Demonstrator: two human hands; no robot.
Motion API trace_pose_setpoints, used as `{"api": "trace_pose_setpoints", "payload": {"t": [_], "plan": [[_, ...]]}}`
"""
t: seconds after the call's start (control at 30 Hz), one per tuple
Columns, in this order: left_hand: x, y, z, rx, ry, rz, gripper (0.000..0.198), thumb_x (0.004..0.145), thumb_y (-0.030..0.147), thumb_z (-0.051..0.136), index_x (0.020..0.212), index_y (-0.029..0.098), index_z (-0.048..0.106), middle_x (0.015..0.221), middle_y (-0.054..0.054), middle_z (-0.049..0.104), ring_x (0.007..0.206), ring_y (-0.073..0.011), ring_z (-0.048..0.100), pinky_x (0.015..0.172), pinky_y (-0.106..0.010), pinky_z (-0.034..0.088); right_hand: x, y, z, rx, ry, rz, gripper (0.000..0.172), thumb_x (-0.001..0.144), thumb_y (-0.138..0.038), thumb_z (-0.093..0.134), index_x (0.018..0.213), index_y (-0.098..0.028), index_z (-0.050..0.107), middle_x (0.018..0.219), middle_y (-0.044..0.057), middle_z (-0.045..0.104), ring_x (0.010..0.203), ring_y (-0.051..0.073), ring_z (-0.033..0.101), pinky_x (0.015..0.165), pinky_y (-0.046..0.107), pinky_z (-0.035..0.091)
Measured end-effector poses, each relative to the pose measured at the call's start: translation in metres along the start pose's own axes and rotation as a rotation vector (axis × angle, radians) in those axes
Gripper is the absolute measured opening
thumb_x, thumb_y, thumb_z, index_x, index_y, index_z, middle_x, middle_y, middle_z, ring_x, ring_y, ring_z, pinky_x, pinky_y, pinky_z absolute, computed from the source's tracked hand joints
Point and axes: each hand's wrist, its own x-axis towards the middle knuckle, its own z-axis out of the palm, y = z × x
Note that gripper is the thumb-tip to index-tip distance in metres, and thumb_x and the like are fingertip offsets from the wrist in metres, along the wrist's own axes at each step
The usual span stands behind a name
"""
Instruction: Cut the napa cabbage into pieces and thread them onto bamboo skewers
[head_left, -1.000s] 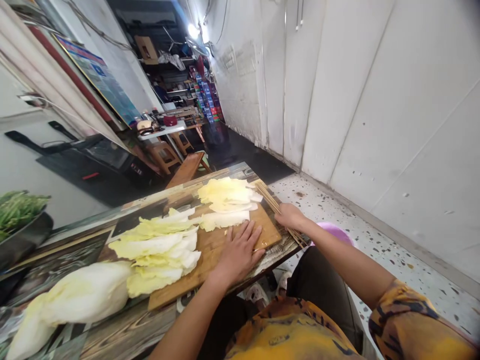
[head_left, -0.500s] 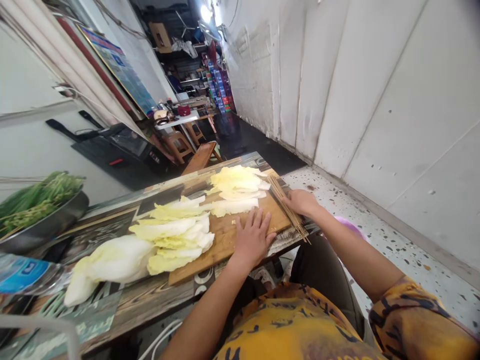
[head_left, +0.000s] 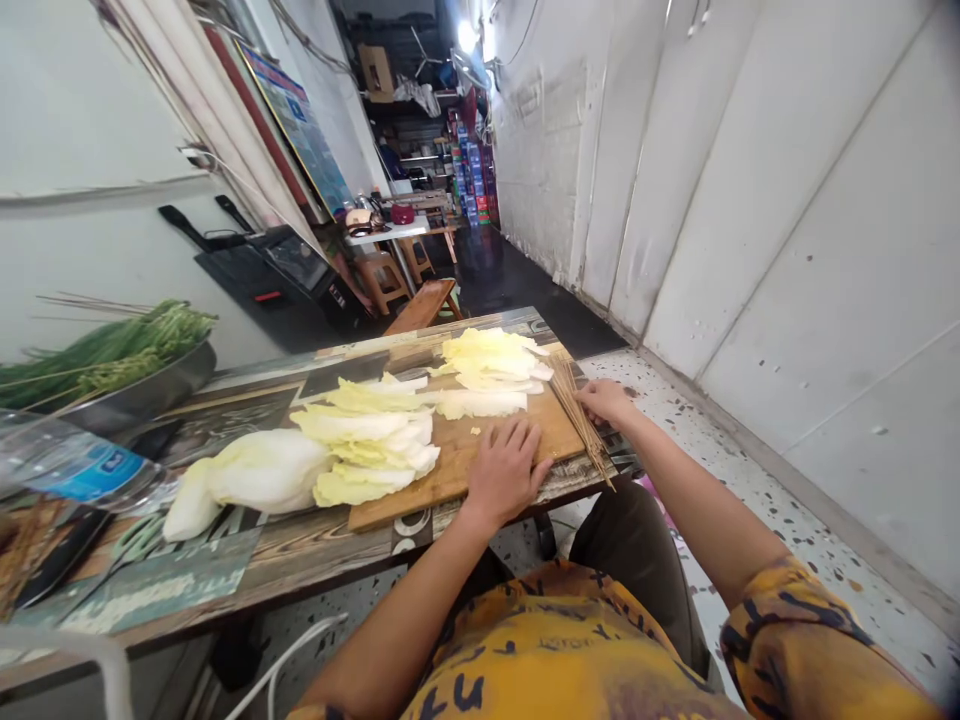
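Note:
My left hand (head_left: 504, 472) lies flat on the wooden cutting board (head_left: 450, 460), fingers stretched out and holding nothing. At the board's right edge my right hand (head_left: 606, 402) pinches at a bundle of thin wooden skewers (head_left: 579, 412); how many are between the fingertips I cannot tell. Loose yellow-white cabbage leaves (head_left: 491, 360) are spread over the far part of the board. A second pile of cabbage leaves (head_left: 367, 440) overlaps its left side. Left of that pile, a pale whole cabbage (head_left: 270, 468) rests on the table.
A metal bowl of greens (head_left: 172, 380) stands at the table's far left. Nearer are a plastic bottle (head_left: 105, 470), a black-handled knife (head_left: 64, 560) and green-handled scissors (head_left: 139, 535). Beyond the table is a wooden bench (head_left: 425, 305); a white wall (head_left: 750, 200) runs along the right.
The view has swung left, showing more of the bottle and the knife. My right hand's fingers have drawn together at the skewers. My left hand stays flat on the board.

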Motion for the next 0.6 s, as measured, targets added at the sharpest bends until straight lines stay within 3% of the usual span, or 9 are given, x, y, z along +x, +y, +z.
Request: {"api": "trace_pose_setpoints", "payload": {"t": [0.23,0.37,0.5,0.6], "plan": [[-0.001,0.002,-0.003,-0.032,-0.005,-0.013,0.045,0.095,0.040,0.031,0.129,0.016,0.049,0.134,-0.013,0.052,0.129,-0.0263,0.041,0.109,-0.048,0.027,0.007,-0.006,0.004,0.214,0.021,0.008,0.034,0.091,-0.034,0.055,0.120,-0.017,0.055,0.119,0.008,0.057,0.099,0.020,0.059,0.082,0.041,0.051],[0.015,0.028,-0.008,-0.113,0.000,0.131,0.050,0.095,0.042,0.031,0.134,0.016,0.045,0.143,-0.014,0.044,0.136,-0.0260,0.032,0.114,-0.048,0.017,0.005,0.000,0.003,0.279,-0.008,-0.006,0.034,0.091,-0.034,0.056,0.120,-0.016,0.054,0.118,0.008,0.057,0.099,0.020,0.060,0.082,0.041,0.051],[0.044,0.061,0.000,-0.206,-0.043,0.244,0.065,0.089,0.056,0.038,0.138,0.014,0.039,0.147,-0.016,0.036,0.136,-0.0288,0.031,0.112,-0.045,0.021,0.006,0.008,-0.005,0.319,-0.050,-0.033,0.034,0.091,-0.034,0.056,0.119,-0.016,0.055,0.118,0.008,0.057,0.099,0.021,0.059,0.083,0.041,0.051],[0.053,0.074,0.014,-0.176,-0.091,0.257,0.066,0.086,0.057,0.042,0.131,0.009,0.046,0.142,-0.020,0.040,0.131,-0.0322,0.037,0.109,-0.045,0.025,0.011,0.011,-0.010,0.356,-0.080,-0.042,0.034,0.091,-0.034,0.056,0.120,-0.016,0.055,0.118,0.008,0.057,0.099,0.020,0.060,0.082,0.041,0.051]]}}
